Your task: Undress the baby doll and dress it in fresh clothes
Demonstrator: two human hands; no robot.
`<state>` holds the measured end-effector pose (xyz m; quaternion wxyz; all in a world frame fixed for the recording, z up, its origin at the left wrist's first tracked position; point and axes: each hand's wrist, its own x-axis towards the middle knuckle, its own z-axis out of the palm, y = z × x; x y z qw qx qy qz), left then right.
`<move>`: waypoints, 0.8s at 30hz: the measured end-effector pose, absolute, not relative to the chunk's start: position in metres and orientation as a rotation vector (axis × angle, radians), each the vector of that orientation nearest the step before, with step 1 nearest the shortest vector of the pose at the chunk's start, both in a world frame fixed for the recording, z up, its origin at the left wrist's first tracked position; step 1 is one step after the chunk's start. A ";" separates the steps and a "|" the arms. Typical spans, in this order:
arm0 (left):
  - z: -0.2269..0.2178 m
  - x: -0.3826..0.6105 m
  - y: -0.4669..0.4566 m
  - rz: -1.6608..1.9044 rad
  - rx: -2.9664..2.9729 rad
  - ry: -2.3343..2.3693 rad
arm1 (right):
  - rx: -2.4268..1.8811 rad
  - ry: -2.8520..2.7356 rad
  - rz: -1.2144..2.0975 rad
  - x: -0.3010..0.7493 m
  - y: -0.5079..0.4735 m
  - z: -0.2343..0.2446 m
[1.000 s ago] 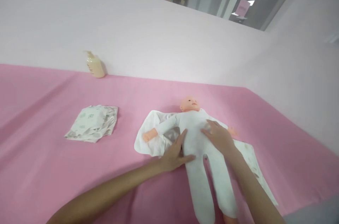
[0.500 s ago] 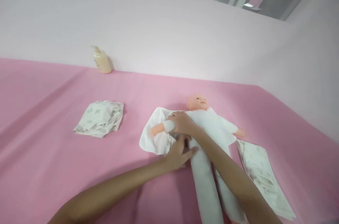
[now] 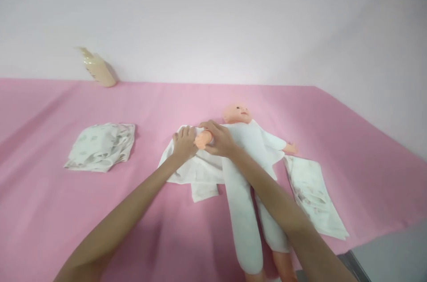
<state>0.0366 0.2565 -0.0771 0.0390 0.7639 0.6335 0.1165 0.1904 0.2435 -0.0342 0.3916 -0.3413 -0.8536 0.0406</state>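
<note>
A baby doll (image 3: 242, 153) in white clothing lies on its back, head toward the wall. My right hand (image 3: 220, 138) is wrapped round the doll's arm, whose bare hand (image 3: 203, 139) sticks up between my two hands. Just left of it, my left hand (image 3: 185, 143) has its fingers bent over the white garment (image 3: 203, 166), closed on its cloth. That garment is spread out beside the doll and partly under it. A folded piece of patterned white cloth (image 3: 204, 192) shows below the garment's lower edge. My hands hide part of the sleeve.
The pink-covered table (image 3: 160, 228) meets a pale wall. A pump bottle (image 3: 98, 68) leans near the wall at the back left. Folded patterned cloths (image 3: 102, 146) lie at the left, and another folded patterned cloth (image 3: 313, 193) lies right of the doll.
My left hand has moved from beside the doll's waist up to the garment near the doll's hand. The doll's forearm now points up in my right hand. The view has shifted.
</note>
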 end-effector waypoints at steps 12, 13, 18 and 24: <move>-0.063 0.014 0.294 0.222 2.204 2.046 | -0.845 -2.155 -0.116 0.187 0.248 -0.043; -0.063 0.012 0.297 0.245 2.201 1.999 | -0.860 -2.163 -0.117 0.187 0.248 -0.043; -0.032 -0.002 0.296 0.485 2.098 1.607 | -0.952 -2.207 -0.089 0.182 0.246 -0.042; 0.035 0.008 0.249 0.738 2.004 1.286 | -1.112 -2.345 0.073 0.169 0.244 -0.041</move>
